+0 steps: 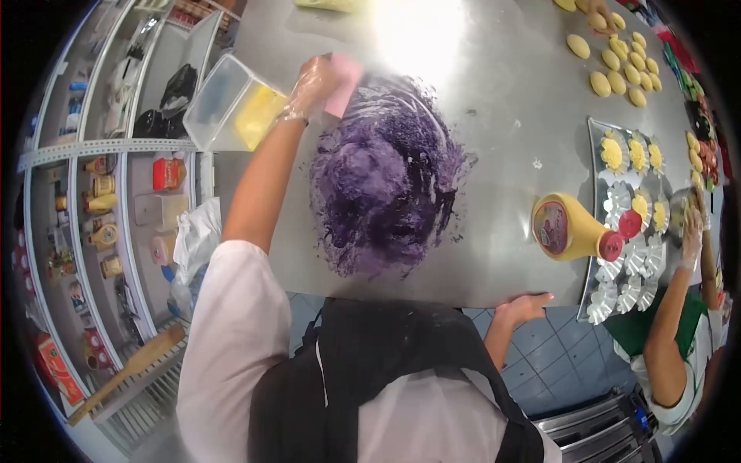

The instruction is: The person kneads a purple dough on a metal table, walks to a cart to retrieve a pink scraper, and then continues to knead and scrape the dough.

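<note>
My left hand [315, 83], in a clear plastic glove, is closed around a flat pink scraper [344, 86] at the upper left edge of a purple smear. The purple dough-like mass [370, 174] is spread over the steel table [502, 154], lighter and lumpy at left, darker and wet-looking at right. My right hand [525, 309] rests on the table's front edge, holding nothing that I can see. Its fingers look stretched out, though partly hidden. Beside my left forearm stands a clear plastic container [224, 104] with something yellow in it.
A yellow squeeze bottle [570, 226] with a red cap lies at right, near a tray [593, 166] of fluted tins, some holding yellow filling. Yellow oval dough pieces [600, 83] sit at the far right. A co-worker's gloved hand [692, 231] is beside the tray. Shelves [116, 147] stand left.
</note>
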`<action>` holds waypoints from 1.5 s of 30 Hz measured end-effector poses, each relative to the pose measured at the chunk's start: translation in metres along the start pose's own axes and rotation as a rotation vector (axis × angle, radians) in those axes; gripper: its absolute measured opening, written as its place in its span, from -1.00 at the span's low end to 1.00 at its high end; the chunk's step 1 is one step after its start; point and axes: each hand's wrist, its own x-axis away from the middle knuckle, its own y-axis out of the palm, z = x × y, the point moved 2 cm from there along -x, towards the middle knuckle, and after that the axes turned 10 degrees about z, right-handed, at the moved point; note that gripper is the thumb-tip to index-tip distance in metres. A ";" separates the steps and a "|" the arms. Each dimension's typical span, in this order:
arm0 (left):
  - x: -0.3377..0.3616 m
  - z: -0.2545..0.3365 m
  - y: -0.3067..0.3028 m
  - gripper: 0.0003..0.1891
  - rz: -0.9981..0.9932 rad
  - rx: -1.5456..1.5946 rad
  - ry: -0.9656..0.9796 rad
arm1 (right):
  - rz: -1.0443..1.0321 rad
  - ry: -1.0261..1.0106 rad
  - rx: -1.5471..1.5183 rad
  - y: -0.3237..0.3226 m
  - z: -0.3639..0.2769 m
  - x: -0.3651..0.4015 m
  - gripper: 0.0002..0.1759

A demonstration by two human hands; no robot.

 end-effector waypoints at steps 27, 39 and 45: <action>0.188 0.088 -0.046 -0.76 -0.427 -0.246 1.147 | 0.082 -0.118 0.223 -0.011 0.010 -0.007 -0.05; 0.229 0.010 -0.078 -0.79 0.347 -0.078 0.862 | 0.097 -0.160 0.156 -0.007 0.007 -0.002 -0.01; 0.250 0.006 -0.056 -0.77 0.016 -0.236 0.783 | 0.077 -0.186 0.128 -0.007 0.020 -0.015 0.00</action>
